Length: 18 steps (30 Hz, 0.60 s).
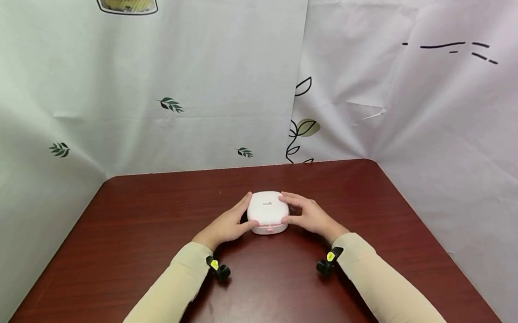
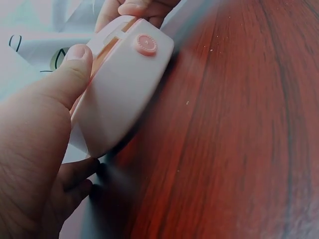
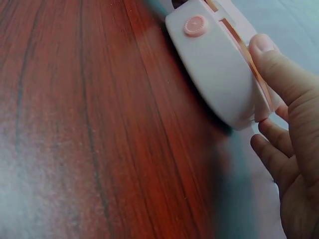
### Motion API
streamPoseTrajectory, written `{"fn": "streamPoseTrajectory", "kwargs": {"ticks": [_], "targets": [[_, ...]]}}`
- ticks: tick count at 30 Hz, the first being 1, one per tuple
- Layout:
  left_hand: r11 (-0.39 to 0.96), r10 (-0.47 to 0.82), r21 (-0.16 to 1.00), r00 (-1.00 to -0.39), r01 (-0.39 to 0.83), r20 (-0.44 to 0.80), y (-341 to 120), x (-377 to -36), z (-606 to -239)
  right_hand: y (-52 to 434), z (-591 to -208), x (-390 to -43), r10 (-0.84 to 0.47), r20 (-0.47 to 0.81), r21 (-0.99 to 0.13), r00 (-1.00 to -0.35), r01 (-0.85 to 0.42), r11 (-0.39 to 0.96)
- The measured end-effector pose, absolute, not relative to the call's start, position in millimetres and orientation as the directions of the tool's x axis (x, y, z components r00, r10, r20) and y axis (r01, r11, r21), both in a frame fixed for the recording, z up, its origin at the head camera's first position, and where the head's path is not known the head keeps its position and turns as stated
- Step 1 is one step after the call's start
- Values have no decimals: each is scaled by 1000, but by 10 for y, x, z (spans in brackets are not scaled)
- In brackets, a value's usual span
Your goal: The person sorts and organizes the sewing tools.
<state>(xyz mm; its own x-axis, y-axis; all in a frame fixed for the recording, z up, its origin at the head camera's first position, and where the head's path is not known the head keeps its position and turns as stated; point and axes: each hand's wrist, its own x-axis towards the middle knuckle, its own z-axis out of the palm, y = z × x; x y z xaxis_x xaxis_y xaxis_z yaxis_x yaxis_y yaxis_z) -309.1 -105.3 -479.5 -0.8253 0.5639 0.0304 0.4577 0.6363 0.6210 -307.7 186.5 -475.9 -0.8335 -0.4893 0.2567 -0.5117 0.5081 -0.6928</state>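
Here, a small white case with a pink button on its near side sits on the dark red table, a little toward the far edge. The left hand holds its left side, thumb curled onto the lid; the right hand holds its right side, so each grip clasps the case.

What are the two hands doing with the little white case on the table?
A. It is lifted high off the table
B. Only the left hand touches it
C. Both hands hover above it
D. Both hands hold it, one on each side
D: the left hand and the right hand grip opposite sides of the white case, which sits on the table.
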Motion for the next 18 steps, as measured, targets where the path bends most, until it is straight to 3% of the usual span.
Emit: {"fn": "streamPoseTrajectory", "kwargs": {"ticks": [18], "targets": [[659, 514, 630, -858, 410, 21, -989, -3044, -4819, 1849, -4713, -2993, -477, 219, -706, -851, -476, 524]]}}
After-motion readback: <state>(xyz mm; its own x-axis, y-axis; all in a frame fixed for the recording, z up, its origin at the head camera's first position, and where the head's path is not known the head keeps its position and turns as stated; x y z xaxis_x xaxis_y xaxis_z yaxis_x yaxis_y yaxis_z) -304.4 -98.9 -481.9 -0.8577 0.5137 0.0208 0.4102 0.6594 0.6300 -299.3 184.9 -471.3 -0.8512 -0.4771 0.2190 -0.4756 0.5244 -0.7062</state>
